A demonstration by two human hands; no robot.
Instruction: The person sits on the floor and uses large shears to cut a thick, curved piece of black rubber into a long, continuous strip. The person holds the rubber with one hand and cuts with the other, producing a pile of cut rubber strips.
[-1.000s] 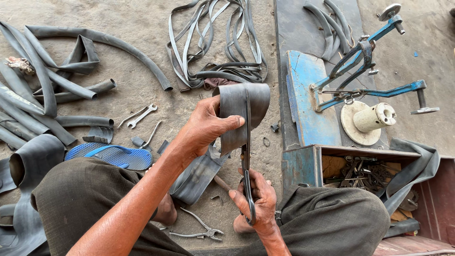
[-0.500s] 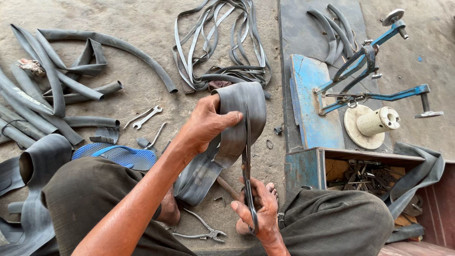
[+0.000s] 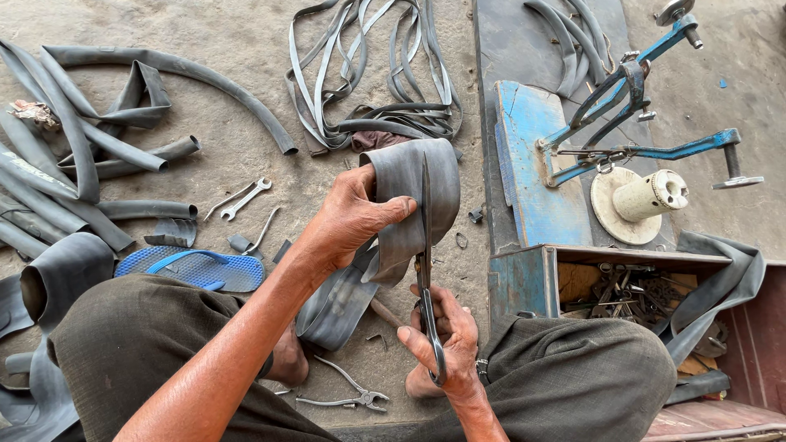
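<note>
My left hand (image 3: pixel 348 219) grips the upper edge of a grey rubber inner tube (image 3: pixel 434 192), holding it up in front of me. Its lower part hangs down between my knees toward the ground. My right hand (image 3: pixel 442 340) holds the handles of long metal scissors (image 3: pixel 425 245). The blades point up and lie along the middle of the tube. I sit on the ground with both knees raised.
Cut tube pieces (image 3: pixel 74 155) lie at the left, thin rubber strips (image 3: pixel 368 74) at the top. Wrenches (image 3: pixel 241 200), a blue sandal (image 3: pixel 192 268) and pliers (image 3: pixel 344 397) lie close by. A blue metal stand (image 3: pixel 622 123) and an open box of tools (image 3: pixel 622 286) sit at the right.
The tube has been raised and turned slightly, and the scissor blades have run farther up along it. My hands stay in much the same place.
</note>
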